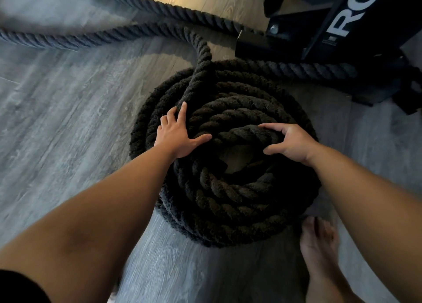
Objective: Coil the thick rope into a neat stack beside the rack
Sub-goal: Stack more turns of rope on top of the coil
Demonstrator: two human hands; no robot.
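A thick black twisted rope lies wound into a round coil (228,195) several layers high on the grey wood floor, with a small hole in its middle. My left hand (179,134) rests flat with fingers spread on the coil's upper left turns. My right hand (290,142) curls over the innermost top turn, thumb and fingers around it. A loose length of rope (202,49) runs up from the coil, then left across the floor. The black rack (338,26) stands just beyond the coil at upper right.
Two uncoiled rope strands (75,38) stretch across the floor toward the upper left. Another strand (315,70) passes along the rack's base. A bare foot (319,248) stands at the coil's lower right edge. Grey floor (68,110) spreads to the left.
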